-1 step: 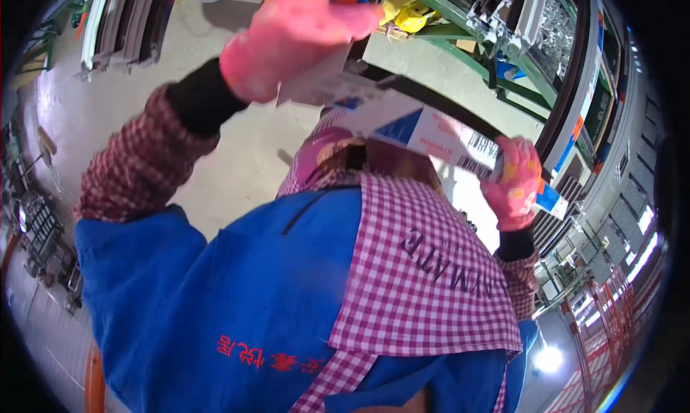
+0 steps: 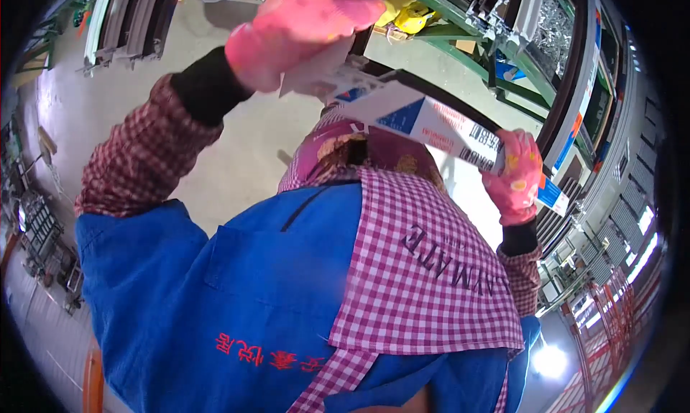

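My left hand (image 2: 298, 35), in a pink patterned glove, is raised at the upper left, cut by the top edge. Its visible fingers stretch out to the right. A white translucent flap (image 2: 316, 75) hangs beneath it; whether the hand touches it I cannot tell. Lower right, my right hand (image 2: 516, 176), gloved alike, wraps around a long strip-like piece (image 2: 445, 129) with white, blue-printed film. The strip slants from beneath my left hand down to my right, its end poking out beyond the right fingers. Behind it runs a dark profile (image 2: 438, 93).
Several long profiles (image 2: 136, 17) stand out at the upper left. A green metal frame (image 2: 517, 89) on the right bears more profiles (image 2: 503, 14). A yellow bundle (image 2: 413, 17) lies near the top. My blue smock (image 2: 273, 269) and checked apron (image 2: 431, 269) fill the lower middle.
My left hand and forearm have shifted slightly right and up. My right hand has barely moved and keeps its grip on the strip.
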{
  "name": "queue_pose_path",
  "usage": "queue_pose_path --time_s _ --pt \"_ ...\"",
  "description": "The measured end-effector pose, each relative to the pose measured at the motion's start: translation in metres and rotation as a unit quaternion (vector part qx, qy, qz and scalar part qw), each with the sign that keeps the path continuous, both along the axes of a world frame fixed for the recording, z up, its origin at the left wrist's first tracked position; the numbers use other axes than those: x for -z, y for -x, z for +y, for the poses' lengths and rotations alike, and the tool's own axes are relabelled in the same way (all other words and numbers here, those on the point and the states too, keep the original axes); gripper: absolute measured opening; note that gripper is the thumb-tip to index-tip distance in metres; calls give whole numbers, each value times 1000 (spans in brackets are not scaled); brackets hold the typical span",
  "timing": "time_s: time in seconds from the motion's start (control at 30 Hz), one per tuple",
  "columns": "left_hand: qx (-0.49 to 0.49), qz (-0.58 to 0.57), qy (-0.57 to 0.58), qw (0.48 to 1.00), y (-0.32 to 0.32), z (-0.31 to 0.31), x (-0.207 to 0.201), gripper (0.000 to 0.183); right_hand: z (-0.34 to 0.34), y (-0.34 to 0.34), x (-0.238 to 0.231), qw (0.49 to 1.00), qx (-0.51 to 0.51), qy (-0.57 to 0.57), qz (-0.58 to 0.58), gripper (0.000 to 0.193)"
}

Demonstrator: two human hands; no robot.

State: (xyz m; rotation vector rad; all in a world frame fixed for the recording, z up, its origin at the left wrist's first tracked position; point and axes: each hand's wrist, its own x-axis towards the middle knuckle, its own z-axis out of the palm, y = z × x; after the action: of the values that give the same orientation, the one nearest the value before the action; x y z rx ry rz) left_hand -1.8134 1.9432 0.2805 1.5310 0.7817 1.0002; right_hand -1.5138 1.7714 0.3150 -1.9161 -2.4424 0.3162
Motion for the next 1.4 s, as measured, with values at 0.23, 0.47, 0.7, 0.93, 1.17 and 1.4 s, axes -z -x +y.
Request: queue_pose_path --time_s 0.23,0.47,0.7,0.93,1.17,1.4 --pt "-12 92 32 995 15 -11 -12 64 -5 10 -1 999 9 -14 33 48" --pt "2 7 179 984 18 -16 -18 63 -18 23 -20 999 34 -27 26 47" --pt "29 6 212 977 11 -22 -35 66 -20 18 2 999 39 -31 -9 55" --pt "-18 123 113 986 16 -20 -12 71 -9 11 2 999 2 -35 -6 53" --pt "-37 158 89 983 9 -17 -17 74 -6 7 4 1000 23 -5 4 55" --pt "-32 161 55 985 18 -15 2 84 12 -11 6 999 -27 11 -24 62"
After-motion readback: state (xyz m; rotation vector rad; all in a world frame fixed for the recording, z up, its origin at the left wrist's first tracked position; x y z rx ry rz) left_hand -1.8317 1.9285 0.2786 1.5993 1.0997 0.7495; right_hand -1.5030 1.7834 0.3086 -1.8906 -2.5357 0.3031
